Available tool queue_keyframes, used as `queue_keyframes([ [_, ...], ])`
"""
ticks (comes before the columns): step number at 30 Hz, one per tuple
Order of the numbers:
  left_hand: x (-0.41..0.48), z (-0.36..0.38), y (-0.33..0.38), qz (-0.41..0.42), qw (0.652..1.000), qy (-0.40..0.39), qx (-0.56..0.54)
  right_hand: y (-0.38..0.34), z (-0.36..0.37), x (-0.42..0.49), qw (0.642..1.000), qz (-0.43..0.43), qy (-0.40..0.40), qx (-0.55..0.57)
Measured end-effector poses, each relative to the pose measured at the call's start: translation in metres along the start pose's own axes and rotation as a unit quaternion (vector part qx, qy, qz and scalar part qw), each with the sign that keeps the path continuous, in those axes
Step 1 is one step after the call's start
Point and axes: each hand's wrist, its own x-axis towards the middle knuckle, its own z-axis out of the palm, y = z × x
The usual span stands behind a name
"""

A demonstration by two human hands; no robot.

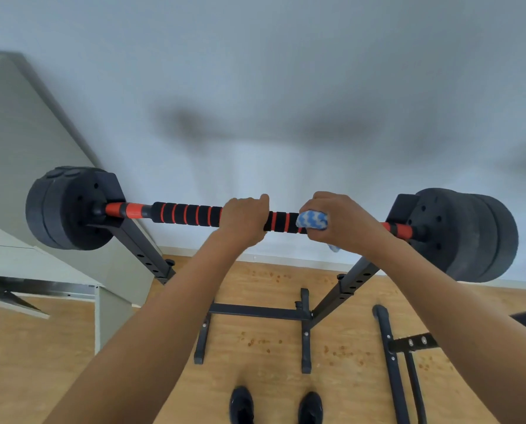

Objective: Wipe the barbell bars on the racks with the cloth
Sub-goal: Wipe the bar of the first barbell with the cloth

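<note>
A pale wall [286, 71] fills most of the view above a wooden floor [255, 301], and across it a single barbell bar [188, 213] lies level on the two uprights of a black rack [142, 249]. The bar carries two sets of dark weight plates [69, 209] — one at each end — with a black-and-red ribbed grip between them. Two bare arms reach up to it. The left hand [245, 220] is curled over the grip near its middle, holding it steady; the right hand [341, 223] is wrapped round the bar just beside it with one blue-and-white cloth [312, 220] bunched under the fingers, a corner hanging below. To wipe well, I would keep the left hand firm so the bar cannot roll, squeeze the cloth fully round the bar and draw it sideways toward the right plates — twisting a little to reach into the grooves. Two dark shoes [242, 405] stand on the floor below.
</note>
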Motion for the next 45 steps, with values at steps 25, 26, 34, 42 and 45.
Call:
queue_keyframes([
  [25,-0.030,0.044,0.005,0.086,0.968,0.234,-0.018,0.001,0.005,0.001,0.998,0.045,0.046,0.026],
  [26,-0.034,0.050,0.011,0.064,0.967,0.245,-0.018,0.000,0.005,0.002,0.997,0.048,0.047,0.024],
  [34,-0.017,0.032,0.005,0.090,0.978,0.183,-0.031,-0.001,0.008,-0.003,0.996,-0.019,0.051,-0.065],
  [42,0.008,0.000,-0.005,0.054,0.989,-0.079,-0.114,-0.003,0.014,-0.022,0.995,-0.038,0.007,-0.090],
  [45,-0.004,0.002,0.003,0.057,0.985,0.005,-0.161,0.008,-0.009,-0.022,0.998,0.024,0.059,-0.030],
])
